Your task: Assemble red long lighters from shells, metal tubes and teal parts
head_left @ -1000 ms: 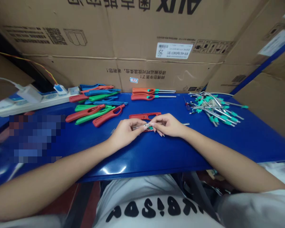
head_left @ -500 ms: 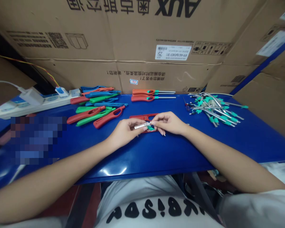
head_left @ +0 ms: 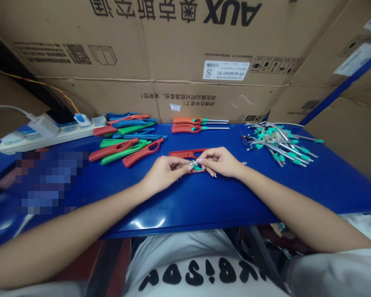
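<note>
Between my hands is a small silvery cylinder (head_left: 192, 163) with a pale end. My left hand (head_left: 162, 172) is closed on it, thumb in front and fingers behind. My right hand (head_left: 221, 162) pinches the pale end at its right; the fingertips hide most of it. Just behind and below my fingers lies a red lighter shell (head_left: 181, 154) on the table. A green piece (head_left: 198, 168) and thin wires show between my hands, near another red edge. A short metal tip pokes out to the right of my right hand.
Red, green and blue lighter shells (head_left: 128, 140) are heaped at left. Orange and red lighters with metal tubes (head_left: 187, 121) lie at the back. Several metal tubes with green ends (head_left: 281, 142) form a pile at right. A power strip (head_left: 64, 131) borders the cardboard (head_left: 117, 88).
The silvery cylinder has sunk deeper into my left hand, so less of it shows. My right fingers stay at its end. The view has shifted slightly.
</note>
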`<state>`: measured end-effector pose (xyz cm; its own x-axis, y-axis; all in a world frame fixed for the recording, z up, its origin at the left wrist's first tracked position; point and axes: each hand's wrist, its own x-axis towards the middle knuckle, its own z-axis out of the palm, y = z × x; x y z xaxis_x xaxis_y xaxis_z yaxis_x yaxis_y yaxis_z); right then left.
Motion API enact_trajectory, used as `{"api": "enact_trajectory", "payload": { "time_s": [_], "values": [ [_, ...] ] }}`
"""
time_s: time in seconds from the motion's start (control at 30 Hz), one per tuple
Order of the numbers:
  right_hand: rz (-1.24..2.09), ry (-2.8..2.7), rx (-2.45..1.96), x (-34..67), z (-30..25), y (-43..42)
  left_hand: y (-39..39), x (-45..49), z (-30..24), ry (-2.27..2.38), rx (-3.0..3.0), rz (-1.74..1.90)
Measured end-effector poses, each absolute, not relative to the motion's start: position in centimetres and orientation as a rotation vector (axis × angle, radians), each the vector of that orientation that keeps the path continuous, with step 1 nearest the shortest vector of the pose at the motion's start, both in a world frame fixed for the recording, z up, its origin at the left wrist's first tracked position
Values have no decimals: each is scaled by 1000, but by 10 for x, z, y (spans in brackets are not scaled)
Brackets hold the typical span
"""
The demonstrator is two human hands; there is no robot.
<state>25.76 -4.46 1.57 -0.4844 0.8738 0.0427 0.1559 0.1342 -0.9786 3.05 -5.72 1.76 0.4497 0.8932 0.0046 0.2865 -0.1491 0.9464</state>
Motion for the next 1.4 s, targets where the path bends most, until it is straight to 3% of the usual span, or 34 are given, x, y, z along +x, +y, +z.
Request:
{"api": "enact_trajectory", "payload": {
  "time_s": [0.6,1.13,1.4],
  "values": [
    [1343,-1747,-1057,253,14,-49,-58,31,11,1037,1761,766],
    [1525,-1738,-1023,261,22,-36,-57,32,22,1081,1668,754],
    [1419,-1624,-1081,250,18,-46,-56,35,20,1062,1687,756]
  ]
}}
